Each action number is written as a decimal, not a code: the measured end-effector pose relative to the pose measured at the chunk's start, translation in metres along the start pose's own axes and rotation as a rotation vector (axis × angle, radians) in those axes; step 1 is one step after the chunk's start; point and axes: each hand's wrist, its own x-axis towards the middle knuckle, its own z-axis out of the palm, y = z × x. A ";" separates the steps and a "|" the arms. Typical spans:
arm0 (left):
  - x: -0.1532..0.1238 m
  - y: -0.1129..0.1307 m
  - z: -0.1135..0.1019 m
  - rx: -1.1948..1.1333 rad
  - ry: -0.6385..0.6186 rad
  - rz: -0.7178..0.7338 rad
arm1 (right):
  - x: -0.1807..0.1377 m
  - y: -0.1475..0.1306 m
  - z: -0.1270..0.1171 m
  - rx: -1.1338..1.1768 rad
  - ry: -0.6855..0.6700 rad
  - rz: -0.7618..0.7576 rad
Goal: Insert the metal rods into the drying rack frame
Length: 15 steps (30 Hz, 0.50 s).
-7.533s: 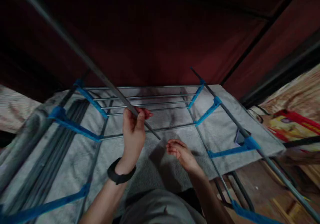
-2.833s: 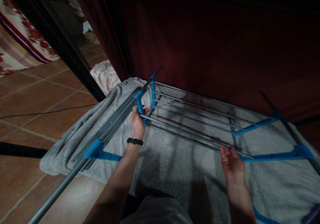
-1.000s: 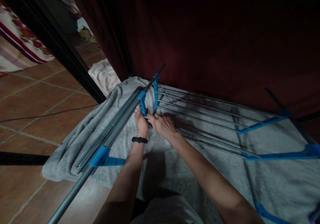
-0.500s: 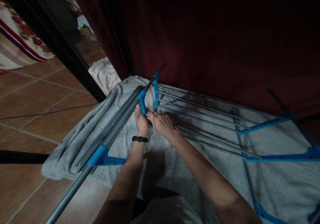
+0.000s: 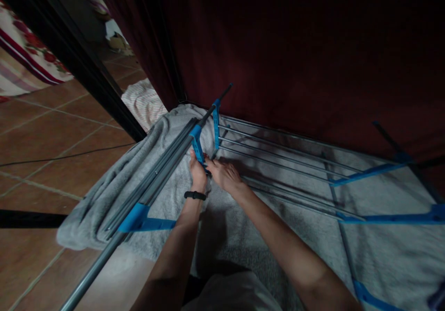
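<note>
A folding clothes-drying rack (image 5: 278, 155) of grey metal rods and blue plastic brackets lies on a grey towel (image 5: 243, 237) on the floor. My left hand (image 5: 198, 174), with a black band on the wrist, is closed around a blue bracket (image 5: 197, 143) on the rack's left side rail. My right hand (image 5: 224, 174) sits right beside it, fingers pinched at the end of a grey rod (image 5: 278, 195) where it meets that bracket. Both hands touch each other there.
A dark red fabric wall (image 5: 295, 56) stands behind the rack. Brown floor tiles (image 5: 45, 153) lie to the left with a black cable across them. A striped cloth (image 5: 142, 100) lies by a black post (image 5: 79, 65). More blue brackets (image 5: 368, 172) sit on the right.
Since a second ago my hands have stayed at the same bracket, shifting only slightly. Earlier my right hand was out at the rod's right end and came over to the left.
</note>
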 end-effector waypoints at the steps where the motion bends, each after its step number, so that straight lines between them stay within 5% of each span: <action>1: 0.000 -0.001 0.001 0.011 0.017 0.013 | 0.001 0.001 0.002 0.003 0.003 -0.002; 15: 0.003 -0.011 0.003 -0.063 0.027 -0.064 | 0.005 0.001 0.015 -0.005 -0.020 0.047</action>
